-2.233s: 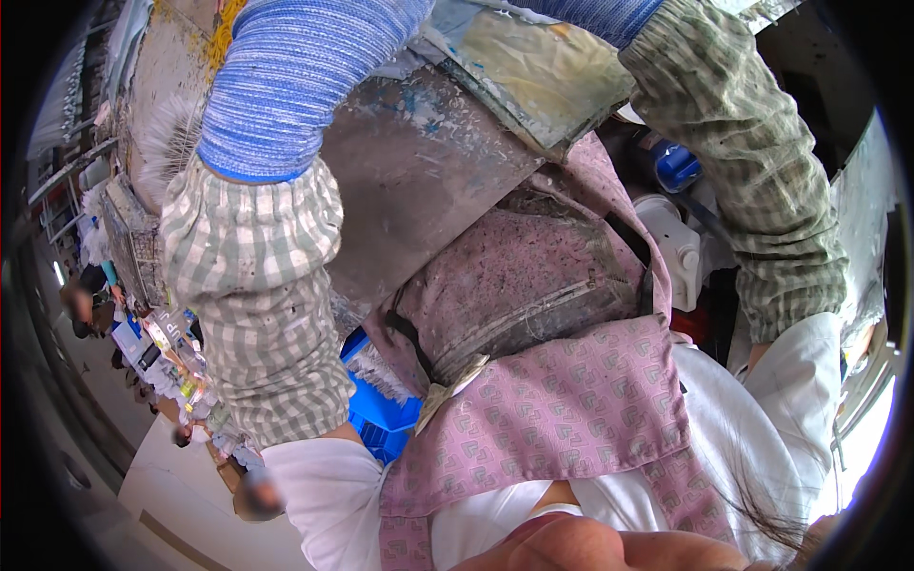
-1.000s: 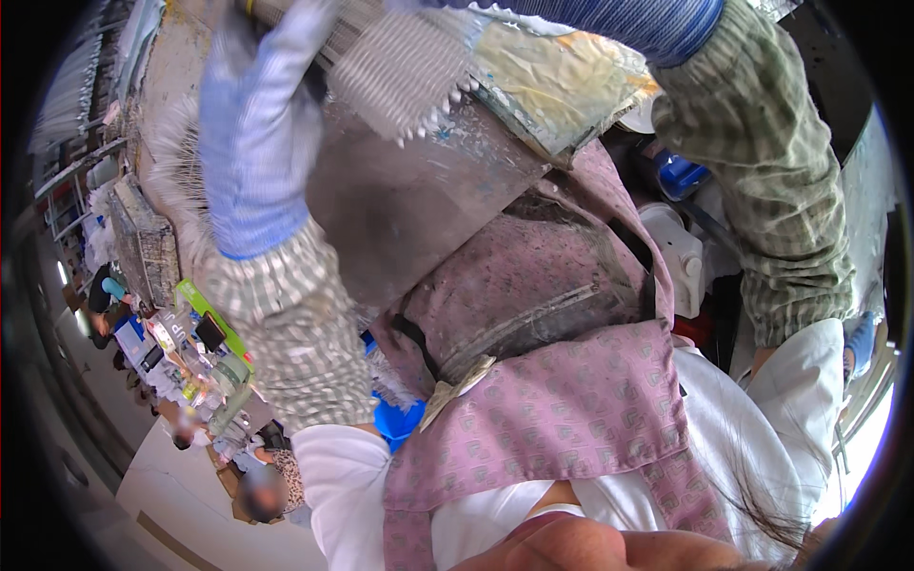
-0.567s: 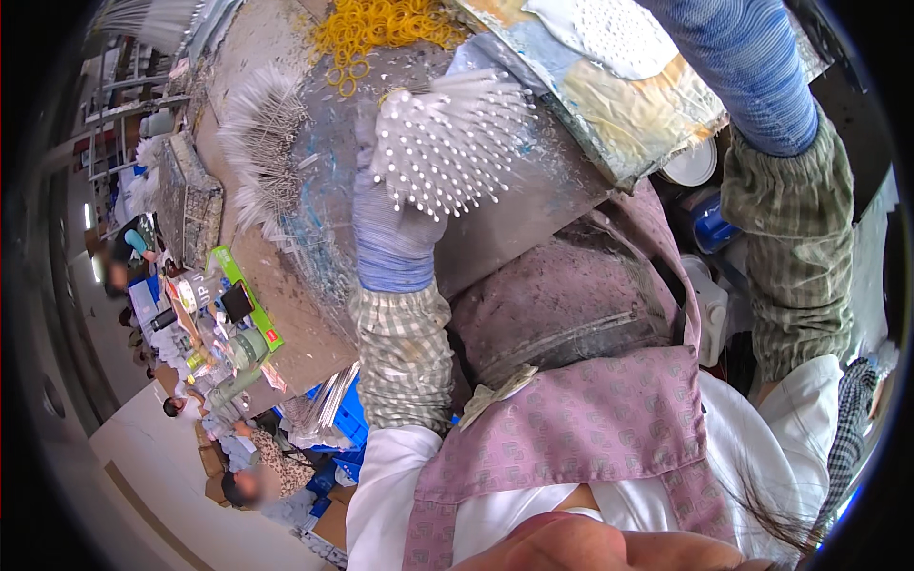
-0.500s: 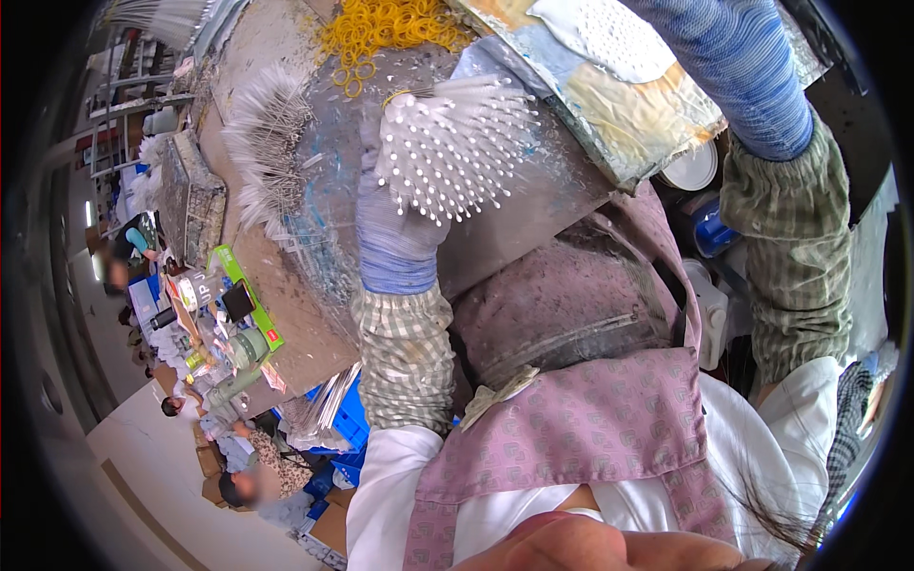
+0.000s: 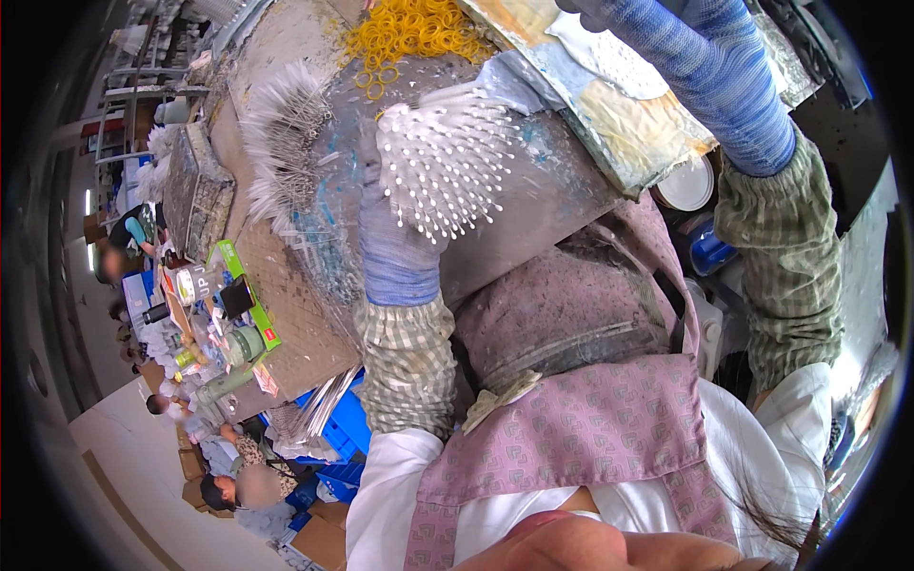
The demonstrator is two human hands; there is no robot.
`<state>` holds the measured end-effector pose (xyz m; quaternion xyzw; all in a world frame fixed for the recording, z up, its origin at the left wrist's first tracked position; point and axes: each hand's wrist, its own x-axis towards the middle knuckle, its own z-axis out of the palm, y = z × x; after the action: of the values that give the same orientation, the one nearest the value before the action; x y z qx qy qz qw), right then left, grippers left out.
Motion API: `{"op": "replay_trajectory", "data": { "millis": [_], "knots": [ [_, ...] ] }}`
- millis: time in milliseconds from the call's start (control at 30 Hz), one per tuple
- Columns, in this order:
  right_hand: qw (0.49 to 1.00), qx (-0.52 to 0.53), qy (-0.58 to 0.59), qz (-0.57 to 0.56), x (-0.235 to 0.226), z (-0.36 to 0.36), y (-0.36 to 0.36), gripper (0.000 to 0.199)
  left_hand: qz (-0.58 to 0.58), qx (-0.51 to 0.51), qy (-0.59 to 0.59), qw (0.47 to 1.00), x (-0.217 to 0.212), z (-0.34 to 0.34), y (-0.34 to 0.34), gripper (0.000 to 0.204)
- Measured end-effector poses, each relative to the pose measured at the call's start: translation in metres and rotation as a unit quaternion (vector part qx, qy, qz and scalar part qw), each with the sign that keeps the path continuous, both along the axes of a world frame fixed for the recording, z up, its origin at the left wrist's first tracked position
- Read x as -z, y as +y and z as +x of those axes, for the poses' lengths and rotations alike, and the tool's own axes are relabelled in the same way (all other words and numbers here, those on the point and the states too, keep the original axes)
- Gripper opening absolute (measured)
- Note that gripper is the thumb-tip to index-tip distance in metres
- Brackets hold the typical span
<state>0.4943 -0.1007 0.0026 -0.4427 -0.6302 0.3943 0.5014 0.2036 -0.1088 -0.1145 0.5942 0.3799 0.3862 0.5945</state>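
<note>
My left hand (image 5: 404, 252), in a blue-grey knit glove, is closed round a fanned bundle of thin white sticks (image 5: 443, 167) with small white bulb tips. A yellow band shows at the bundle's upper left edge. The tips point toward me over the dark worktop (image 5: 505, 243). At the upper right, my right hand (image 5: 681, 43), gloved in blue, reaches over a stained board (image 5: 628, 133) with a white, pitted sheet (image 5: 609, 59) on it. Its visible digits are spread with nothing seen between them; the upper part is cut off by the frame edge.
Yellow rubber bands (image 5: 414, 33) lie heaped beyond the bundle. Loose white bristle-like sticks (image 5: 286, 143) are piled to the left. A green-edged box (image 5: 249, 295) and clutter stand farther left, with people working beyond. A round white lid (image 5: 687, 184) and a blue container (image 5: 709, 249) sit below my right forearm.
My right hand has come lower into view, its digits now showing over the board. The bundle in my left hand has tilted slightly, its tips lower. The whole view has shifted a little.
</note>
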Motion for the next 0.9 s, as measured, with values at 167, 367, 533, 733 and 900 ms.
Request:
{"op": "replay_trajectory", "data": {
  "millis": [167, 367, 533, 733, 900],
  "knots": [
    [0.999, -0.023, 0.021, -0.032, 0.002, -0.002, 0.000, 0.020, -0.038, -0.012, -0.070, 0.997, -0.010, 0.000, 0.002, 0.051],
    [0.995, -0.026, 0.053, -0.075, 0.016, -0.002, -0.003, 0.030, -0.242, -0.040, -0.387, 0.889, -0.024, -0.002, 0.001, 0.053],
    [0.998, -0.049, -0.013, 0.021, 0.032, 0.009, 0.008, 0.024, -0.287, -0.065, -0.490, 0.820, -0.025, -0.004, -0.006, 0.054],
    [0.999, 0.006, -0.009, 0.043, 0.030, -0.010, 0.004, 0.019, -0.291, 0.009, -0.589, 0.754, -0.033, -0.009, -0.009, 0.055],
    [0.984, -0.148, -0.059, -0.080, 0.070, -0.028, -0.025, 0.053, -0.255, -0.006, -0.638, 0.726, -0.031, -0.006, -0.016, 0.054]
  ]
}}
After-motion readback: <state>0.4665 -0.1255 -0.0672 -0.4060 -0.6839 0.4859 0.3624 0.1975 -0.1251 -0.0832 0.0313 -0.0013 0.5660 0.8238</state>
